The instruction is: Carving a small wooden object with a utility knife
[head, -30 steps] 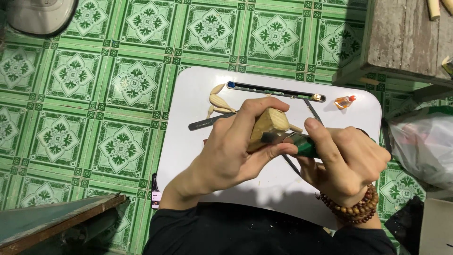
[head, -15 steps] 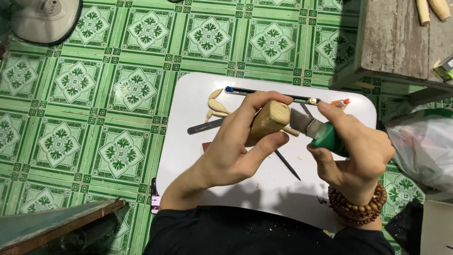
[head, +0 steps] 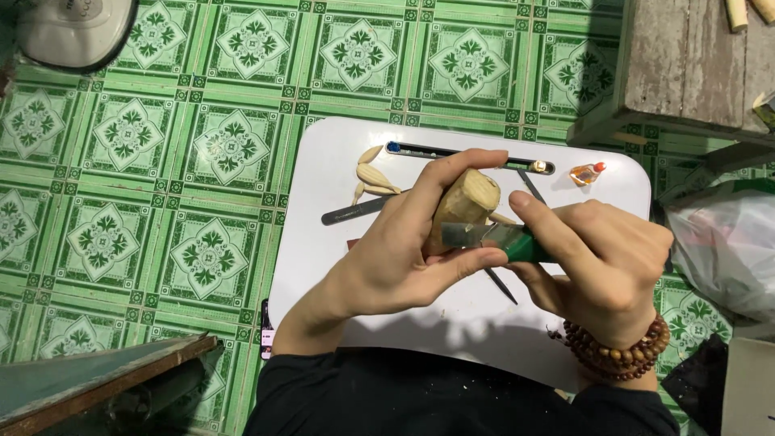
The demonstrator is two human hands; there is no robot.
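Note:
My left hand [head: 395, 254] grips a pale, rounded block of wood [head: 468, 202] above a white lap table [head: 339, 234]. My right hand [head: 601, 258], with a brown bead bracelet on the wrist, holds a green-handled carving knife [head: 500, 236]. The knife's metal blade lies against the lower side of the wood, next to my left thumb.
On the table lie small pale wood pieces [head: 371, 178], a dark flat file [head: 355, 211], a long dark tool [head: 452, 152], a thin pointed tool [head: 500, 284] and a tiny orange-capped bottle [head: 586, 173]. A fan base [head: 77, 32], a wooden bench [head: 686, 64] and a plastic bag [head: 726, 242] surround it.
The knife has shifted from the right end of the wood to its lower side, with the blade now flat against it. My left hand has turned the block slightly.

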